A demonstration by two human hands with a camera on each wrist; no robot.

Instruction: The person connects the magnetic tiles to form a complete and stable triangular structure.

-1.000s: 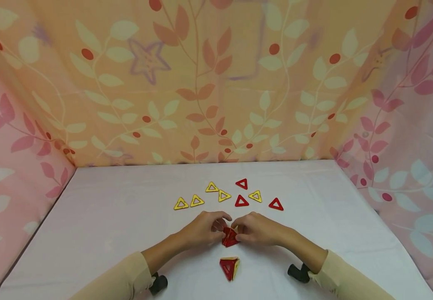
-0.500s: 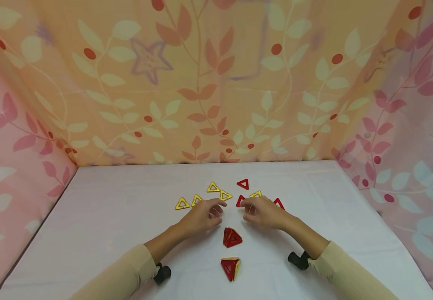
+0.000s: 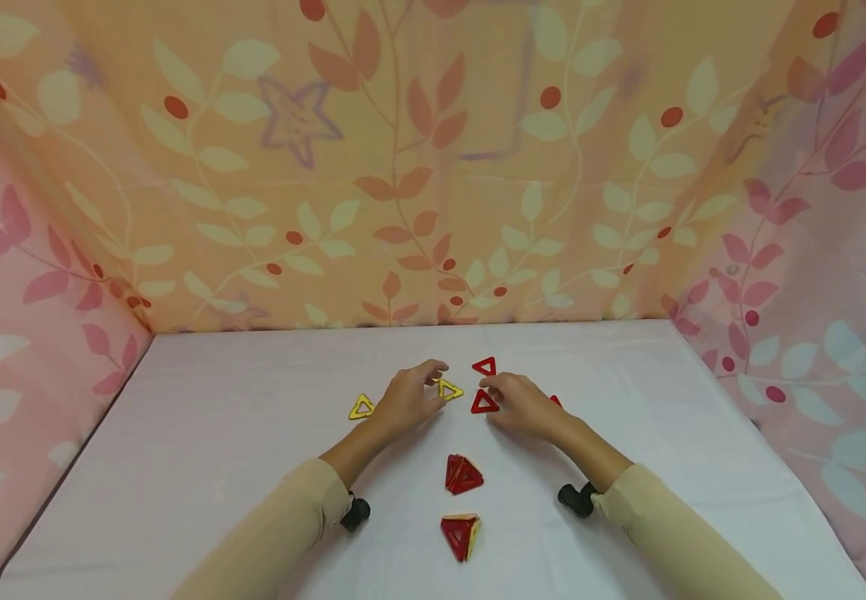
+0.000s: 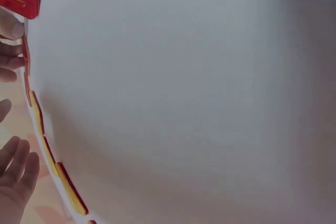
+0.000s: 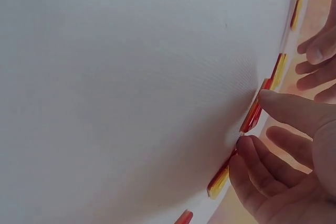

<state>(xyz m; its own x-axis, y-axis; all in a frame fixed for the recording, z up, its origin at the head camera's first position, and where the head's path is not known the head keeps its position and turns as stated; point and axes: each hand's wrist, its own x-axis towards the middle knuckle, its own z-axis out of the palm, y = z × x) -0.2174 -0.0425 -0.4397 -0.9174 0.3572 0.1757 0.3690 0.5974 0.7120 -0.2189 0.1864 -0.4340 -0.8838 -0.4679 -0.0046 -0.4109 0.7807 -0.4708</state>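
Observation:
Just behind a red triangle tile [image 3: 484, 402], my right hand [image 3: 523, 406] is low over the table. In the right wrist view its thumb lies at one end of that red tile [image 5: 253, 111], with loosely bent fingertips near the other end. My left hand [image 3: 412, 396] is beside a yellow triangle tile [image 3: 449, 390], fingers relaxed and holding nothing. Nearer me stand two small pyramids of joined tiles: a red one [image 3: 464, 474] and, below it, a red and yellow one [image 3: 461, 537]. The left hand hides some yellow tiles.
Another red tile [image 3: 485, 367] lies farther back, and a yellow tile [image 3: 362, 407] is left of the left hand. A red tile [image 3: 556, 401] shows partly behind the right hand. The white-covered table [image 3: 215, 450] ends at a leaf-patterned curtain [image 3: 433, 167].
Both hands have let go of the red pyramid and moved forward to the loose tiles. The pyramid stays where it was left, and the lower pyramid has not moved.

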